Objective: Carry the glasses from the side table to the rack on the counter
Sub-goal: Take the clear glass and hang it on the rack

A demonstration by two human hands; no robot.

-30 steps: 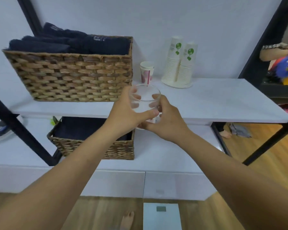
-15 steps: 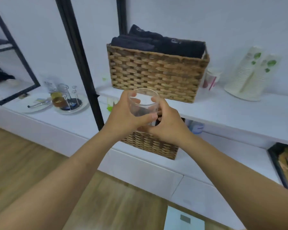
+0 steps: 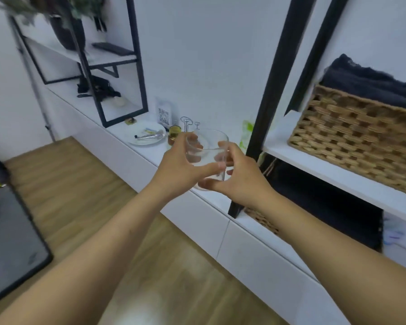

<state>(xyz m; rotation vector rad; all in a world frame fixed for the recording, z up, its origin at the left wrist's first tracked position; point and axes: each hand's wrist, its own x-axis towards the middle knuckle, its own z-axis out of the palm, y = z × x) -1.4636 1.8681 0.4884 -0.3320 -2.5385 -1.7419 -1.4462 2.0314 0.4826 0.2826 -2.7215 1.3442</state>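
Both hands clasp an empty clear glass (image 3: 206, 156) upright in mid-air, left hand (image 3: 181, 167) and right hand (image 3: 242, 177) wrapped round it. Beyond the glass stands the wire rack (image 3: 185, 123) on the counter (image 3: 150, 153), nearer than half a second ago; right of it, a wicker basket (image 3: 352, 141) holds dark towels (image 3: 366, 85).

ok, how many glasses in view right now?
2. A clear glass held between left hand and right hand; an amber glass on the rack. The hands may hide more.
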